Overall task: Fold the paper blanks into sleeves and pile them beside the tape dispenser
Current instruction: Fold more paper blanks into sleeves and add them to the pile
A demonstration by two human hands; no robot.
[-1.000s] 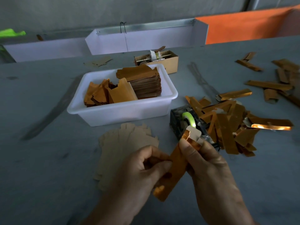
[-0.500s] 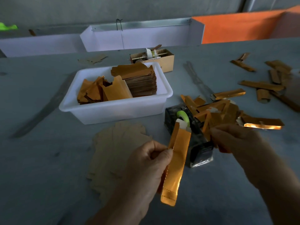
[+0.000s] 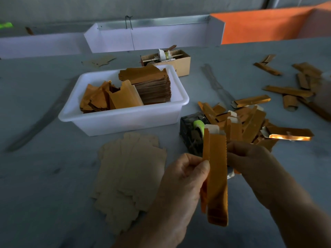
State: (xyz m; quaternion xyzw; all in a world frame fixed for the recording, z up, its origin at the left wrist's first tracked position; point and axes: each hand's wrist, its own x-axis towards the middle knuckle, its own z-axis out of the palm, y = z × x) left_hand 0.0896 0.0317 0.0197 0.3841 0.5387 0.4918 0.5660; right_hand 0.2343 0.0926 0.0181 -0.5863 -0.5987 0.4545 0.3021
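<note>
My left hand [image 3: 182,178] pinches the left edge of an orange folded paper sleeve [image 3: 217,178], which stands upright over the table. My right hand [image 3: 250,158] has its curled fingers against the sleeve's upper right edge. Just behind the sleeve stands the black tape dispenser [image 3: 189,136] with a green roll [image 3: 199,125]. A heap of finished orange sleeves [image 3: 250,122] lies right of the dispenser. Flat tan paper blanks [image 3: 129,172] are fanned out on the table, left of my hands.
A white plastic tub [image 3: 125,120] behind the blanks holds stacked and loose orange blanks. A small cardboard box [image 3: 180,65] sits behind it. More sleeves [image 3: 290,90] lie scattered at the far right. White and orange panels line the back edge of the grey table.
My right hand, which had drawn away to the right, has come back to the sleeve's upper right edge. The left hand has kept hold and turned the sleeve more upright.
</note>
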